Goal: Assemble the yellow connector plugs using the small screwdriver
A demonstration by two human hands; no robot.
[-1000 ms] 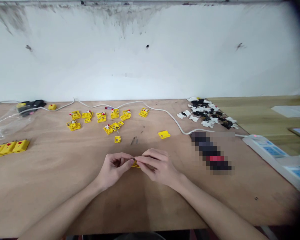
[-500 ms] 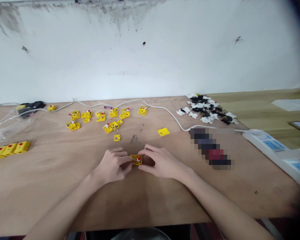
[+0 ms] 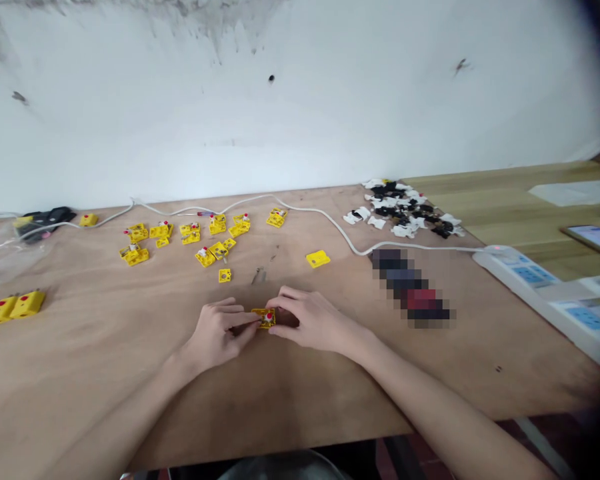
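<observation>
A small open yellow plastic case half point(image 3: 266, 322) with a red button and a white part inside is in front of me, between both hands. My right hand point(image 3: 313, 321) grips its right side, thumb at the near edge and fingers at the far edge. My left hand point(image 3: 221, 333) pinches at its left side, with the index fingertip reaching over the inside parts. Any small piece under that fingertip is hidden. Beyond my right hand lies a flat yellow cover point(image 3: 319, 259). A small yellow square piece point(image 3: 225, 275) rests beyond my left hand.
Several opened yellow cases point(image 3: 190, 232) lie farther back, near a screwdriver point(image 3: 204, 214). Closed yellow boxes point(image 3: 29, 304) stand in a row at left. A white cable point(image 3: 337, 227) runs to a power strip point(image 3: 525, 273). Black and white pieces point(image 3: 405, 210) form a pile at back right.
My view has shifted slightly, so things appear a little farther left. My left index finger has moved farther over the case's inside. Both hands stay at the case.
</observation>
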